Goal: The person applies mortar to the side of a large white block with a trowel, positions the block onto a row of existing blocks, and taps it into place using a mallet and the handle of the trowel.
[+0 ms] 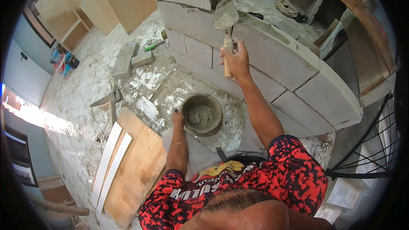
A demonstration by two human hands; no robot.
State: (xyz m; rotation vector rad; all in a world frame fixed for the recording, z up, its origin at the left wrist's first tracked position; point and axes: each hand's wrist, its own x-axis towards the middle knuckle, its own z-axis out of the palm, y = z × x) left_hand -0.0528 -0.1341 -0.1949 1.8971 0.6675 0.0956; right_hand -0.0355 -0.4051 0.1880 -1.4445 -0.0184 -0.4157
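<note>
My right hand (237, 59) is closed round the wooden handle of a trowel (226, 17). Grey mortar coats the trowel's blade, which is at the top of a low wall of grey blocks (272, 55), beside the taller blocks on its left. Whether the blade touches the wall top, I cannot tell. My left hand (177, 118) grips the left rim of a round bucket (218, 121) in front of me. Wet mortar (200, 117) lies inside the bucket.
Left of the bucket are a handsaw (106, 98), a plywood sheet (136, 162) with two white strips, and loose block pieces (142, 59). Large boards (123, 0) lean at the back left. A black metal railing (362, 170) stands at the right.
</note>
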